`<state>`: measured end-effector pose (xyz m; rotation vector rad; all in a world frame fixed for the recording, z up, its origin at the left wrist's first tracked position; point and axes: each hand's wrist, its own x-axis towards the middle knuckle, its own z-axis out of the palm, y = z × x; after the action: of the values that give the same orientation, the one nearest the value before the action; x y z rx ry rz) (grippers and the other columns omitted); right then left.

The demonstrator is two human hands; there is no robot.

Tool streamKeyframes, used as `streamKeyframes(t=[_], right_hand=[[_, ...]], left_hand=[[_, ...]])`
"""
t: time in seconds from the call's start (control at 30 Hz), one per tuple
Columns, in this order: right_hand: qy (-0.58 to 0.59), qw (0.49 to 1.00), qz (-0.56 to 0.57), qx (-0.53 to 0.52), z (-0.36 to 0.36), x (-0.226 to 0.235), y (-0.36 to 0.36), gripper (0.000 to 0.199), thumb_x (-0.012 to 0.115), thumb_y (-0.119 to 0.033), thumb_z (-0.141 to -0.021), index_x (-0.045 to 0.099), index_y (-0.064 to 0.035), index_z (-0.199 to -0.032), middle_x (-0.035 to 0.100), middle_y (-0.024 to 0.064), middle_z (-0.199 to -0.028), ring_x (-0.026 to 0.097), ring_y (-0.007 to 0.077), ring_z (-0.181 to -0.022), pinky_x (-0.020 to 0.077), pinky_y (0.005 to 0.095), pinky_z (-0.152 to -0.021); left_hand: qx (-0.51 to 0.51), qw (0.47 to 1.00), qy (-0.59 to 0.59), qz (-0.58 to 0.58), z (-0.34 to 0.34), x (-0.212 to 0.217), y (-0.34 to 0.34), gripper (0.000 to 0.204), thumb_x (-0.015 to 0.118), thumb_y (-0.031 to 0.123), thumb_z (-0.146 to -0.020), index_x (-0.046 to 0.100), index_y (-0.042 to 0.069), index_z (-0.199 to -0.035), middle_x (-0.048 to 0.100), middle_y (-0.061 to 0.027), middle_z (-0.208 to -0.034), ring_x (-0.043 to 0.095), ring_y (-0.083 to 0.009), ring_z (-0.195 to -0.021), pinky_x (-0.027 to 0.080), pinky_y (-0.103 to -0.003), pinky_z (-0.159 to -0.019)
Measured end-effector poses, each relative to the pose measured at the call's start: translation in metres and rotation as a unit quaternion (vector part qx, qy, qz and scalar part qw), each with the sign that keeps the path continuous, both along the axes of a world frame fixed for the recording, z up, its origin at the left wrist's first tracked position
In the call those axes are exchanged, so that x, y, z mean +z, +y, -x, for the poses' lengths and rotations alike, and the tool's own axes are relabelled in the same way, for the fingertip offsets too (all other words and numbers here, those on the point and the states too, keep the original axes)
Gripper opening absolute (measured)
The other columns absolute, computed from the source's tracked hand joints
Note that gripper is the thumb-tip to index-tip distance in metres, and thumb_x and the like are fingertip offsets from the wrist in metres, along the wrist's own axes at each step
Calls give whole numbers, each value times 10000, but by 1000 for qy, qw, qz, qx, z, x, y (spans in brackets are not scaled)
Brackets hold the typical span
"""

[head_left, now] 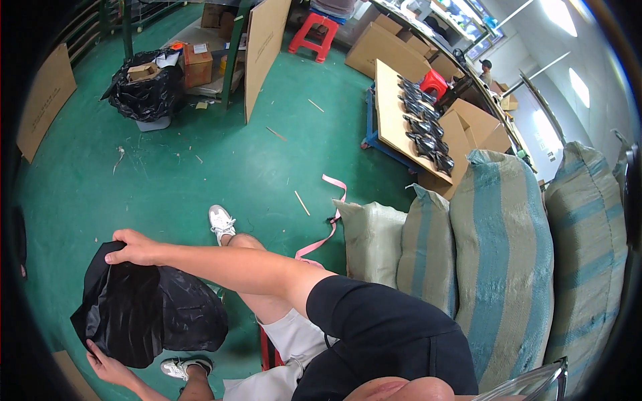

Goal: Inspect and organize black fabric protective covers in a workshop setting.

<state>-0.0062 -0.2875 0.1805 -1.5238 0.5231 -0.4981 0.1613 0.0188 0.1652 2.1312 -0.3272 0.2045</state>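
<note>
We hold black plastic bag (127, 307) at near left: right hand (136, 248) grips its far edge, left hand (107, 366) pinches near edge, grips set apart, likely so plastic spreads. Striped woven sacks (498, 254) stand upright side by side at right, perhaps for mutual support.

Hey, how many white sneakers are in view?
2. One white sneaker is up and to the right of the right hand in the picture; the other white sneaker is just below the black bag. I see no others.
</note>
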Motion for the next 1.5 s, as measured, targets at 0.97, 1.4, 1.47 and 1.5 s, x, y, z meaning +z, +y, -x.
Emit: streamKeyframes(t=[0.97,1.4,1.47,1.5], right_hand=[[-16,991,122,61,2,-9,-10,639,820,-265,-684,569,60,-1173,641,188,-1083,601,273,-1071,450,388,-957],[-10,984,123,-131,-12,-18,-11,247,781,-142,-733,641,25,-850,681,83,-746,613,146,-689,488,315,-667],[-9,984,147,-105,-9,-13,-8,291,790,-175,-723,646,30,-871,680,87,-771,618,155,-711,496,326,-680],[-15,983,155,-96,-9,-11,-6,329,795,-188,-721,641,34,-910,676,110,-821,624,172,-762,498,333,-705]], left_hand=[[-76,985,14,153,46,13,-34,102,673,45,-842,626,-37,-879,613,-29,-774,550,-101,-724,462,-264,-663],[-50,984,22,168,47,36,-43,28,588,-11,-801,590,-31,-782,522,30,-632,455,-35,-604,389,-231,-545],[-76,982,3,174,46,32,-40,50,612,9,-813,619,-36,-834,578,6,-713,517,-69,-678,433,-240,-617],[-51,982,-30,177,48,28,-42,90,617,20,-821,641,-36,-887,613,-24,-772,552,-103,-725,456,-265,-654]])
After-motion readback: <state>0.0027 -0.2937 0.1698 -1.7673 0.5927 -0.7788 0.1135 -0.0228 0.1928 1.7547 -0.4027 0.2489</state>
